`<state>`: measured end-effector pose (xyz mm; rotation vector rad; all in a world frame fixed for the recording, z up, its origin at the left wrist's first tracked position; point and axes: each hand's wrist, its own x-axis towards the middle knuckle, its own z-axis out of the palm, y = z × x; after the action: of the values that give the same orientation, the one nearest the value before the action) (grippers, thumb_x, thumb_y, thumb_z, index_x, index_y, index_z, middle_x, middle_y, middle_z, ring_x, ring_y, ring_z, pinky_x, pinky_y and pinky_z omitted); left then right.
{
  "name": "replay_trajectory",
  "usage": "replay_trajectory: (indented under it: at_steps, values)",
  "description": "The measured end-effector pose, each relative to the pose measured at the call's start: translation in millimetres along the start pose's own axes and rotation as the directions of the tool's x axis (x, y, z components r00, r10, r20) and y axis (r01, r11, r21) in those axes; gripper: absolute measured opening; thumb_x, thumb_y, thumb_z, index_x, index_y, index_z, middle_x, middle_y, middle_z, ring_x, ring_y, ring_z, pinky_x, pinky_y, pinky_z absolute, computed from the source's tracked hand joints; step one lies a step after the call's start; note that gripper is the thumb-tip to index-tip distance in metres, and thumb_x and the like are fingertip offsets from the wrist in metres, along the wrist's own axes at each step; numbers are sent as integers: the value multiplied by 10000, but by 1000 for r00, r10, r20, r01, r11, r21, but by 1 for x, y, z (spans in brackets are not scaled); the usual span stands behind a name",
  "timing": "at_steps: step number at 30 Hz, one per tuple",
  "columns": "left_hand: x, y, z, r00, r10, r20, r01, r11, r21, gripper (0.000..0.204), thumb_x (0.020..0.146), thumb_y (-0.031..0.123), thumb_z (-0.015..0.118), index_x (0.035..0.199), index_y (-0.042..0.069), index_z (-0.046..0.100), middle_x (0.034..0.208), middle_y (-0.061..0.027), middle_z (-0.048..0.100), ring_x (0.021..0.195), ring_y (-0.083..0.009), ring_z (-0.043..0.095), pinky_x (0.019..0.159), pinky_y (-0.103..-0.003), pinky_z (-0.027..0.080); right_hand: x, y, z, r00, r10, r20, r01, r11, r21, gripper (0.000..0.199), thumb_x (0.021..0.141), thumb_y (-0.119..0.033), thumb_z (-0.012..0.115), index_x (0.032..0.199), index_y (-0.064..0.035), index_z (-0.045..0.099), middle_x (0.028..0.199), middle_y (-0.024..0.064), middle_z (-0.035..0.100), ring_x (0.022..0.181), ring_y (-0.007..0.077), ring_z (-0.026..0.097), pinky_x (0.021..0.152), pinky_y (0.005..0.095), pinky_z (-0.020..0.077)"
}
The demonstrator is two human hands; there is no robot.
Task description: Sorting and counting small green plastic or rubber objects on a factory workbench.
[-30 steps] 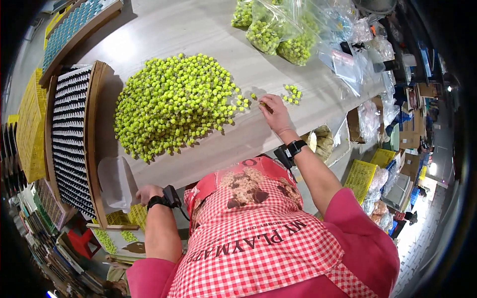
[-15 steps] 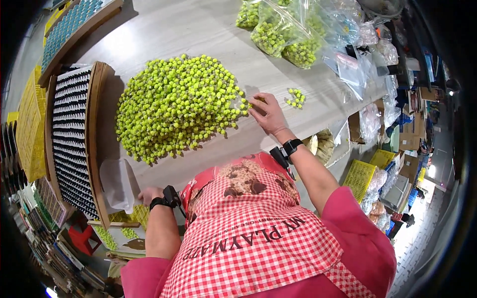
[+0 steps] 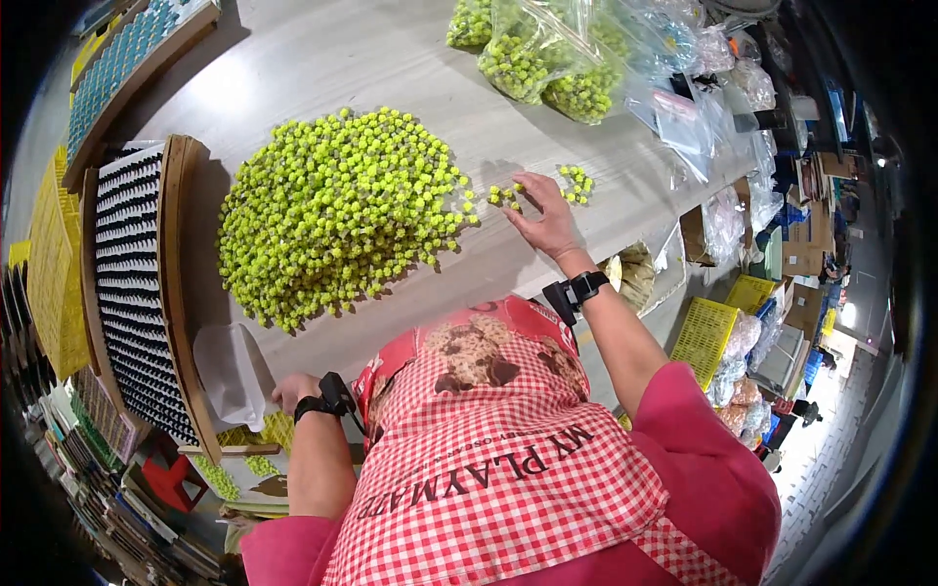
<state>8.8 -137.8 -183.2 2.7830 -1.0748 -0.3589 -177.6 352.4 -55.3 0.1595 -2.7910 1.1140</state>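
Note:
A broad heap of small yellow-green pieces [image 3: 337, 215] lies on the pale table [image 3: 332, 59]. To its right, my right hand [image 3: 549, 217] rests over the table with thumb and fingers apart. A few of the same small pieces [image 3: 504, 196] lie at its fingertips, between the heap and another little group of pieces [image 3: 576, 185] beyond the hand. My left hand [image 3: 295, 389] is low at the table's near edge, beside a translucent plastic scoop-like tray [image 3: 231, 369]. Its fingers are mostly hidden, and whether it touches the tray is unclear.
On the left stands a wooden-framed rack [image 3: 137, 293] with black and white rows, with a teal-topped board [image 3: 132, 73] behind it. Clear bags of yellow-green pieces [image 3: 532, 63] lie at the back. Yellow crates [image 3: 705, 337] stand at the right.
My right hand has moved right from the heap's edge, and its fingers have spread. A few pieces now lie apart from the heap by its fingertips. My left hand stays nearly still.

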Motion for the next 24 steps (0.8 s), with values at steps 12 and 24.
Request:
replay_trajectory:
  at_steps: [12,24]
  values:
    - [-44,9,-31,994,-78,-83,61,981,-182,472,893,444,407,1068,47,594,1075,-153,674,998,-330,641,856,-464,491,-7,23,3,997,-76,-29,74,996,-48,337,756,-36,739,1078,-52,641,1088,100,613,1002,255,597,829,318,519]
    - [3,-6,6,1000,-1,9,2,995,-97,511,884,456,408,1048,11,597,1040,-190,674,961,-369,644,838,-489,496,10,-5,18,971,-223,88,238,932,-272,264,793,-161,702,1051,-129,660,1155,50,593,1126,278,544,928,389,457]
